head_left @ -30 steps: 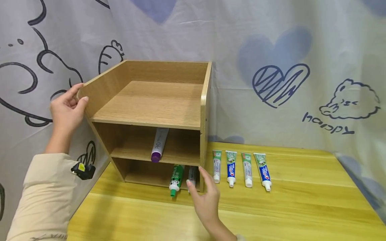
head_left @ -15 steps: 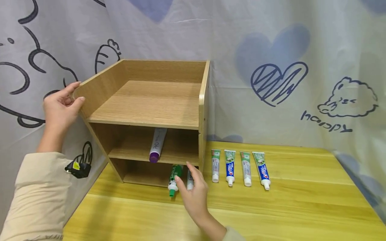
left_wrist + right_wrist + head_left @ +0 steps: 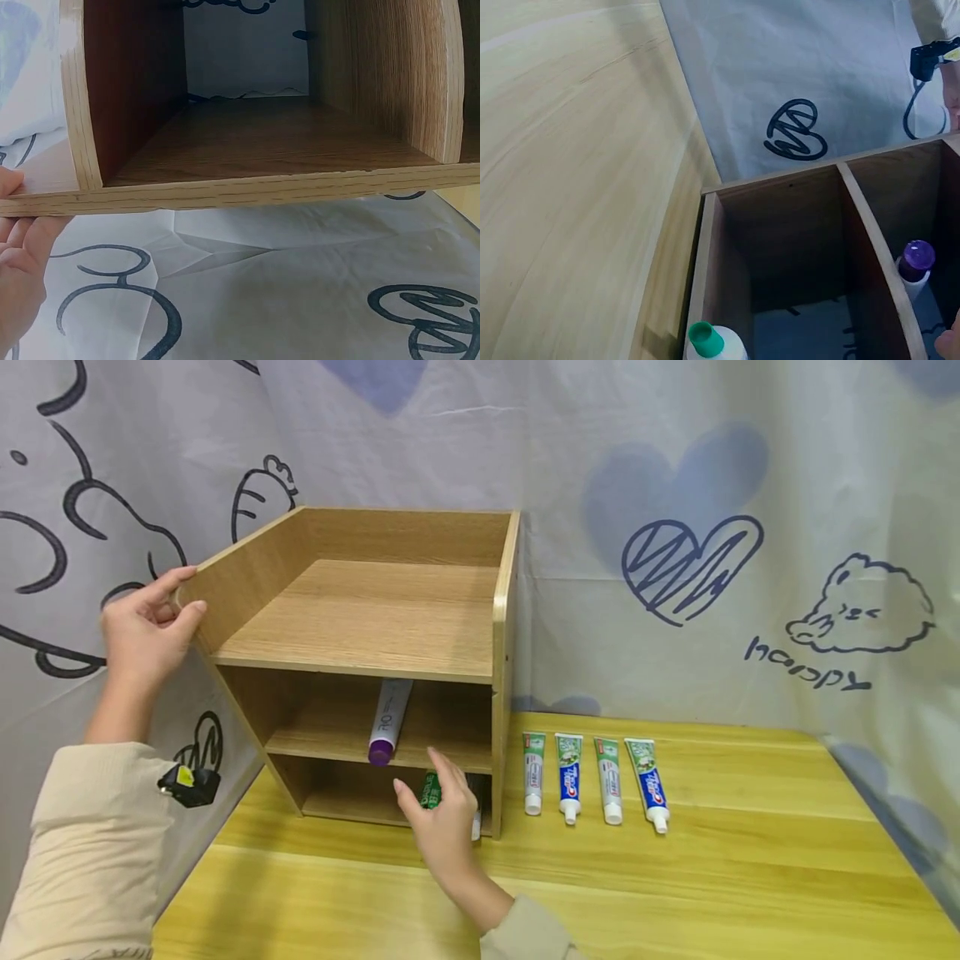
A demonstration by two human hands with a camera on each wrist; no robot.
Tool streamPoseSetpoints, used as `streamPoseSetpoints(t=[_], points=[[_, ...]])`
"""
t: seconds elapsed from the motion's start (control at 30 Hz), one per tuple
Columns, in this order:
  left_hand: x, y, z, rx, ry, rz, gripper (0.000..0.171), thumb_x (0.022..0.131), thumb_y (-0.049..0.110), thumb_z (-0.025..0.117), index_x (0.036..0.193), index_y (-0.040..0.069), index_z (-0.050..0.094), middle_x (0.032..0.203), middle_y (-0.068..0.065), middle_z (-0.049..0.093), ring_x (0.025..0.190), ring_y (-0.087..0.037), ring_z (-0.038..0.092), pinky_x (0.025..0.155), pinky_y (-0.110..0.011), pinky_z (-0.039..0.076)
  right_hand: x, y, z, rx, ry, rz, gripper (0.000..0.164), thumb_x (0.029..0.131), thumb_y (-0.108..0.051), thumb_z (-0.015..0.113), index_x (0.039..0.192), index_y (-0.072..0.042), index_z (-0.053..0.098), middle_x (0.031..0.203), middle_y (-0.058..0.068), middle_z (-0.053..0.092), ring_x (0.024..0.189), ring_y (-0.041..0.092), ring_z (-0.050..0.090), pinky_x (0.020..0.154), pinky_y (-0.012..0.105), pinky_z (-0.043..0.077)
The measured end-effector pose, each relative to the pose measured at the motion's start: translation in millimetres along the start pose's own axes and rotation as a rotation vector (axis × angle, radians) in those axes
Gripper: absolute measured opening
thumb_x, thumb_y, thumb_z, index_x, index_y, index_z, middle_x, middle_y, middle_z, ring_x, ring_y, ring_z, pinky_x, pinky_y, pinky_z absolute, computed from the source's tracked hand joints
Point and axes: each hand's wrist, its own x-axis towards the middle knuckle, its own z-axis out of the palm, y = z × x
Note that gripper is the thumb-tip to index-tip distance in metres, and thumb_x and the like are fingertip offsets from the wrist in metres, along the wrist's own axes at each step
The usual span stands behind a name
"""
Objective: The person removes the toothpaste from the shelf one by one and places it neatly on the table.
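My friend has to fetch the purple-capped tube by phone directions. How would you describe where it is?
Find the wooden shelf unit at the table's left end. On its middle shelf lies one white tube, cap pointing forward. Its purple cap sets it apart; the green-capped tube lies one level lower.

Bright, even, soft light fills the head view, which is sharp throughout. The wooden shelf unit (image 3: 375, 618) darkens inside its lower compartments and casts a faint shadow on the backdrop (image 3: 675, 468). Both wrist views bend straight edges. A pale sheen lies on the counter (image 3: 562, 150).
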Motion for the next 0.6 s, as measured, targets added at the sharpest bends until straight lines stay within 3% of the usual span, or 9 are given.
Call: streamPoseSetpoints(t=[0.13,0.37,0.6], points=[[-1.0,0.8,-0.8,-0.009,0.004,-0.010,0.038,0.081,0.001,0.060,0.114,0.019,0.067,0.043,0.022,0.037,0.038,0.011,0.033,0.036,-0.009,0.024,4.0,1.1,11.4,-0.025,-0.005,-0.010,0.049,0.078,-0.015,0.072,0.116,0.011,0.057,0.115,0.024,0.061,0.110,0.036,0.058,0.092,0.044,0.049],[0.9,0.7,-1.6,-0.062,-0.015,-0.025,0.040,0.081,-0.001,0.058,0.117,0.014,0.065,0.051,0.030,0.049,0.048,0.015,0.046,0.041,-0.003,0.033,14.7,3.7,25.7,-0.057,0.018,-0.057,0.049,0.074,-0.015,0.075,0.112,0.011,0.059,0.112,0.023,0.063,0.106,0.035,0.060,0.092,0.041,0.050],[-0.9,-3.2,-1.1,0.003,-0.005,0.024,0.038,0.081,0.000,0.058,0.119,0.005,0.063,0.044,0.025,0.039,0.041,0.012,0.036,0.039,-0.005,0.028,19.6,-0.8,37.9,-0.114,0.001,-0.042,0.048,0.071,-0.015,0.078,0.108,0.012,0.062,0.108,0.024,0.064,0.103,0.033,0.061,0.089,0.040,0.052]])
